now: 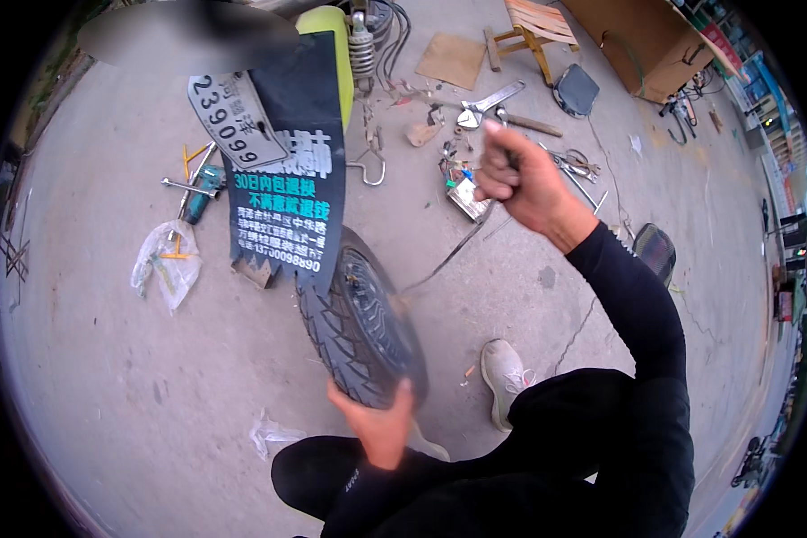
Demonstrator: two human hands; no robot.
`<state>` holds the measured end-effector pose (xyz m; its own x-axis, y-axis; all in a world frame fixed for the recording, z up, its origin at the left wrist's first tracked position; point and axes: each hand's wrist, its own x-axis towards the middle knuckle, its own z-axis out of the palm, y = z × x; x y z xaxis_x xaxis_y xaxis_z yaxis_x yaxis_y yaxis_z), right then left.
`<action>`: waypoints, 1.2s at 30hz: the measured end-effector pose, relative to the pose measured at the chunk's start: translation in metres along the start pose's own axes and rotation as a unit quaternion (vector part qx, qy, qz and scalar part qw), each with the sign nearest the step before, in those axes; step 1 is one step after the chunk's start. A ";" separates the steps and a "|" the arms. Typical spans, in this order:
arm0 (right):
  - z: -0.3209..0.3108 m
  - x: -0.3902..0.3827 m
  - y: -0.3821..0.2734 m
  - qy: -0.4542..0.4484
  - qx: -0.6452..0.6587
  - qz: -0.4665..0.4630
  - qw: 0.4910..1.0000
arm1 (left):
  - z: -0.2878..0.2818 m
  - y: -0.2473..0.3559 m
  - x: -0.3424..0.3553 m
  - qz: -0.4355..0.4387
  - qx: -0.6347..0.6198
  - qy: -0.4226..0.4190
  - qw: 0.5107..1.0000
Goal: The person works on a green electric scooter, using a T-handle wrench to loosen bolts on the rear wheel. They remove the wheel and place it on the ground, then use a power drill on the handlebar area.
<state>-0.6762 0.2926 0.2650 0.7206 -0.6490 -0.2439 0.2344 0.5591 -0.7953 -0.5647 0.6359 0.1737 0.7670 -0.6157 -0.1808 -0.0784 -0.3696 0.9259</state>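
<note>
My left hand grips the lower tread of a black tyre on a spoked-look wheel, which stands tilted beneath a dark mudflap carrying a white licence plate. My right hand is raised to the right of the mudflap with its fingers curled; whether anything sits in them I cannot make out. A black cable runs from the wheel up past that hand toward a silver box with coloured connectors. A spring shock absorber is at the top.
Wrenches, a hammer handle and other tools lie on the concrete floor ahead, with a stool, cardboard box and dark pad behind. A teal power tool and plastic bag lie left; my shoe is below.
</note>
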 end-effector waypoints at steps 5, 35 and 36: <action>-0.045 -0.116 0.004 -0.166 -0.297 -0.025 0.940 | 0.007 0.003 0.001 -0.008 -0.019 0.029 0.999; -0.160 -0.144 0.122 0.174 -0.369 0.140 0.902 | 0.174 0.011 -0.057 0.216 0.181 -0.320 0.904; -0.186 -0.148 0.142 0.211 -0.372 0.132 0.894 | 0.176 0.006 -0.062 0.218 0.153 -0.342 0.901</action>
<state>-0.8709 0.3715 0.0846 0.3400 -0.7702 -0.5396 -0.5198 0.3242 -0.7904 -0.7245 0.5499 0.1318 0.0568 -0.9951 -0.0809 -0.5305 -0.0987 0.8419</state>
